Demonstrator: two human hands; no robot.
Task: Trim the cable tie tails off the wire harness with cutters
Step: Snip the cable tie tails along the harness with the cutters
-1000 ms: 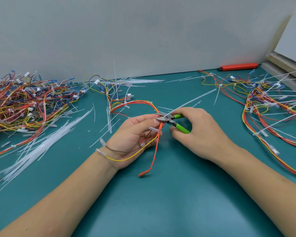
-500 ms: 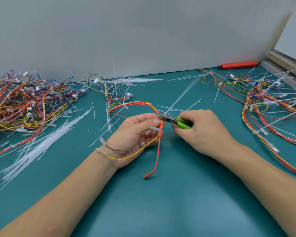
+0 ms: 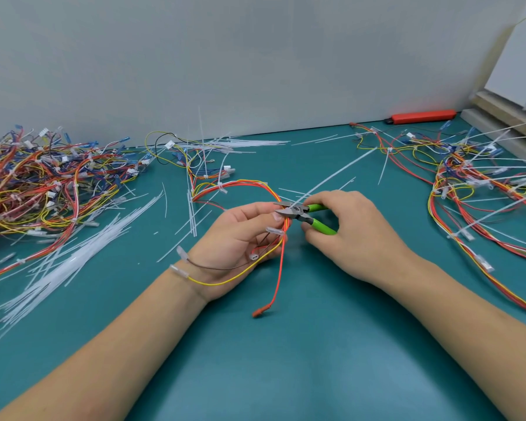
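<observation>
My left hand (image 3: 237,238) pinches a wire harness (image 3: 281,256) of red, orange and yellow wires at the centre of the teal table. A red lead hangs down from it to a red terminal. My right hand (image 3: 353,235) grips green-handled cutters (image 3: 304,214), whose jaws sit open around the harness right at my left fingertips. A long white cable tie tail (image 3: 337,174) runs up and to the right from the jaws across the table.
A big tangle of harnesses (image 3: 43,183) fills the left. Loose white cut tails (image 3: 67,262) lie beside it. More harnesses with long tails (image 3: 483,189) spread over the right. An orange tool (image 3: 422,116) lies by the back wall. Boards (image 3: 504,117) lean at far right.
The cutter handles, squeezed together half a second ago, have spread apart again. My hands stay at the same spot. The long tie tail lies lower across the table than before.
</observation>
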